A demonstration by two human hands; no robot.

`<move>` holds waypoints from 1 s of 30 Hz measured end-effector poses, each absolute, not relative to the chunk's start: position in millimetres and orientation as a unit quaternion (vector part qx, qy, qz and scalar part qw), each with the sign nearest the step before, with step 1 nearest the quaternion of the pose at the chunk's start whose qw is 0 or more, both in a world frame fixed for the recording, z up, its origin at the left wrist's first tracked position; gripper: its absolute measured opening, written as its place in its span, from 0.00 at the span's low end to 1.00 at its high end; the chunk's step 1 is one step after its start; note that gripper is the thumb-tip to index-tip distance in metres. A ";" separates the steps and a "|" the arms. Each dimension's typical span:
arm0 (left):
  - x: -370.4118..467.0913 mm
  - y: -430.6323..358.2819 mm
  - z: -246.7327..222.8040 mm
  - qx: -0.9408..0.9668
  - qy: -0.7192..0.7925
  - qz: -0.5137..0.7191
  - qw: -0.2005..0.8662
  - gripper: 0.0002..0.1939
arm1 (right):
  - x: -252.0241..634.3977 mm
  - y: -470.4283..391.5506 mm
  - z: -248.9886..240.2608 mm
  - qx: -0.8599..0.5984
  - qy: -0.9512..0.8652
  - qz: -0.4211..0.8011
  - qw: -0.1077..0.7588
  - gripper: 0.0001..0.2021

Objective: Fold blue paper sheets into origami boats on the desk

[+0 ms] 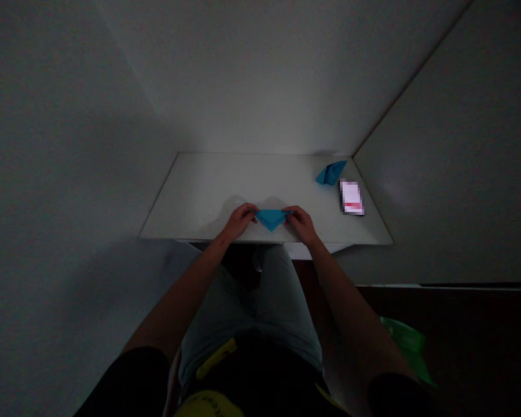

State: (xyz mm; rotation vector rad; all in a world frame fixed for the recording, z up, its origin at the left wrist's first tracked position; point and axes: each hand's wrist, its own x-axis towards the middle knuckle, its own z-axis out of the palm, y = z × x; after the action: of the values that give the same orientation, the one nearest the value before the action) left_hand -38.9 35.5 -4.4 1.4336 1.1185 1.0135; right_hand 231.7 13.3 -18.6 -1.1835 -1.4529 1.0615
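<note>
A folded sheet of blue paper [271, 218], shaped like a flat triangle pointing toward me, is held just above or on the white table near its front edge. My left hand [242, 220] pinches its left corner. At the opposite corner, my right hand [301, 222] pinches the paper between thumb and fingers. Beyond my right hand, a folded blue paper boat [331, 172] stands near the back right of the table.
The white table [200, 191] sits against walls at the back and sides. Right of centre lies a phone [351, 197] with a lit, blurred-out screen. Something green, perhaps a plastic bag [406, 341], is on the dark floor at lower right.
</note>
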 end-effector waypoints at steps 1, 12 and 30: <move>-39.7 35.2 -5.3 0.598 0.462 0.416 0.506 0.08 | 232.1 13.1 -18.7 -0.486 -0.596 0.431 0.471 0.16; -37.6 33.8 -16.3 0.594 0.479 0.414 0.496 0.20 | 228.0 11.4 -22.0 -0.501 -0.589 0.419 0.476 0.23; -22.4 19.0 -12.1 0.694 0.420 0.436 0.391 0.09 | 176.2 11.4 -23.2 -0.533 -0.604 0.353 0.476 0.31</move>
State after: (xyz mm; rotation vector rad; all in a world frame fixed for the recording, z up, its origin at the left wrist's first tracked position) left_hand -22.4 19.0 -12.1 1.7626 1.0670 1.1069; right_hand 176.2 11.4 -23.2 -1.3021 -1.4747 0.8632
